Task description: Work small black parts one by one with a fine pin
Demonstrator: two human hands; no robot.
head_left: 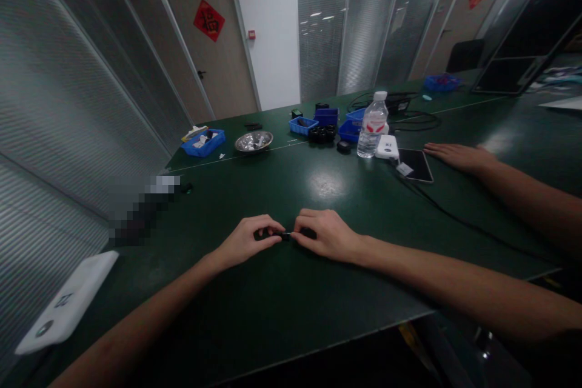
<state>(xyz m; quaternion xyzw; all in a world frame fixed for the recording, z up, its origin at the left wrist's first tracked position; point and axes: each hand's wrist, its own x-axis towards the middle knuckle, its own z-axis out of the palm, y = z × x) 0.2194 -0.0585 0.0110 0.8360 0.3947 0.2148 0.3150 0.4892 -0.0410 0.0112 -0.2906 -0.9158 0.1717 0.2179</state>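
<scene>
Both of my hands meet close together over the middle of the dark green table (218, 309). Between thumb and fingers, my left hand (248, 239) pinches a small black piece (285, 236), too small to name. My right hand (325, 233) is closed in a pinch at the other side of that piece. A thin, light-coloured bit (288, 233) shows between the two sets of fingertips; I cannot make out what it is.
Farther back stand a metal dish (253, 142) with small parts, blue bins (204, 143), a water bottle (373, 124) and a white device (387, 147). At the right, another person's hand (459, 157) rests beside a dark tablet (416, 165). A black cable (454, 215) crosses the right side.
</scene>
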